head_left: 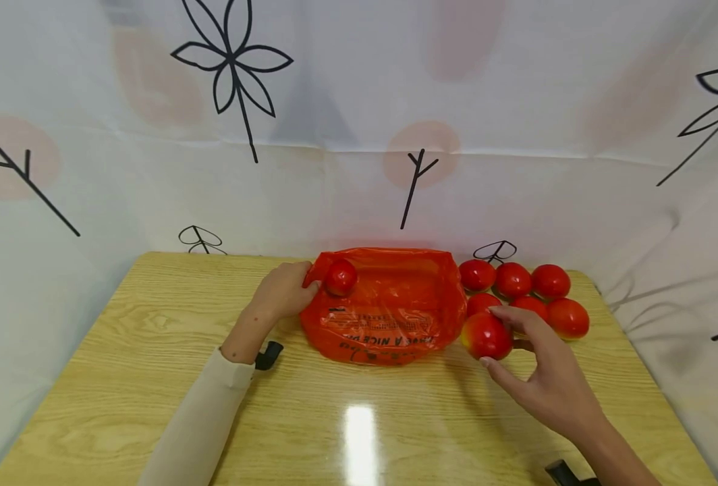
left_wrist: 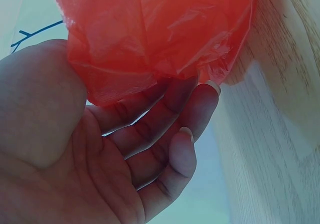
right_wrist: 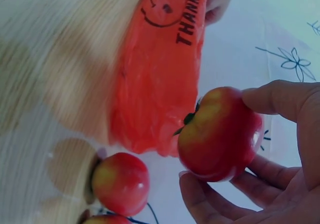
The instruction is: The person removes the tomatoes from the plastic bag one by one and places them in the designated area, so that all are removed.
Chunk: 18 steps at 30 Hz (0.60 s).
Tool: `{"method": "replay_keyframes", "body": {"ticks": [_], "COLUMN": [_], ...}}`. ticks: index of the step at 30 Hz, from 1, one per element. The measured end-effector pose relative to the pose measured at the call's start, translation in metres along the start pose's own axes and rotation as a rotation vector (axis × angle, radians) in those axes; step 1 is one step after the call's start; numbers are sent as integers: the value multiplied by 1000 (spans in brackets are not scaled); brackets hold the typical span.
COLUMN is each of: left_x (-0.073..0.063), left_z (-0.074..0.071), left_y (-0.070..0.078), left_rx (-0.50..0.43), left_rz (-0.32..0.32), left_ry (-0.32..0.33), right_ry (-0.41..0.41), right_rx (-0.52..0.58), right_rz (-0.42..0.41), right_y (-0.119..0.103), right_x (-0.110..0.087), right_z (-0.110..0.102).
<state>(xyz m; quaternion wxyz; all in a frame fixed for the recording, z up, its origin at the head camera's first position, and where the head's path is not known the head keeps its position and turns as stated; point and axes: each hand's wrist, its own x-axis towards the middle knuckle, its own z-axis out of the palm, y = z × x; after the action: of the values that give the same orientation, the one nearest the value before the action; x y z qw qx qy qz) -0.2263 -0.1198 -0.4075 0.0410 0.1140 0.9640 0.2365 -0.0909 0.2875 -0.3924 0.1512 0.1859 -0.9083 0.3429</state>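
Observation:
A red plastic bag (head_left: 389, 337) with black print stands on the table, its mouth spread open. One red apple (head_left: 341, 277) shows inside its left part. My left hand (head_left: 283, 290) grips the bag's left rim; in the left wrist view the bag's film (left_wrist: 150, 38) passes between thumb and curled fingers. At the right of the bag, my right hand (head_left: 541, 368) holds a red and yellow apple (right_wrist: 220, 134) between thumb and fingers, its green stem turned toward the bag. This apple is just above the table, close to the bag's right side.
Several more red apples (head_left: 550, 281) sit grouped on the wooden table (head_left: 152, 351) at the back right, behind my right hand. A white patterned cloth (head_left: 335, 189) hangs along the table's back edge. Dark straps show near both wrists.

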Motion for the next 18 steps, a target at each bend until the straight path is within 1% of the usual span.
{"method": "replay_keyframes", "body": {"ticks": [4, 9, 15, 18], "left_x": [1, 1, 1, 1], "left_z": [0, 1, 1, 1], "left_y": [0, 0, 0, 0], "left_rx": [0, 9, 12, 11], "left_rz": [-3, -2, 0, -4], "left_ry": [-3, -2, -2, 0], "right_ry": [-15, -23, -69, -85], "right_rx": [-32, -95, -132, -143], "right_rz": [29, 38, 84, 81], "right_y": [3, 7, 11, 14], "right_x": [-4, -6, -6, -5], "right_z": [1, 0, -2, -1]}}
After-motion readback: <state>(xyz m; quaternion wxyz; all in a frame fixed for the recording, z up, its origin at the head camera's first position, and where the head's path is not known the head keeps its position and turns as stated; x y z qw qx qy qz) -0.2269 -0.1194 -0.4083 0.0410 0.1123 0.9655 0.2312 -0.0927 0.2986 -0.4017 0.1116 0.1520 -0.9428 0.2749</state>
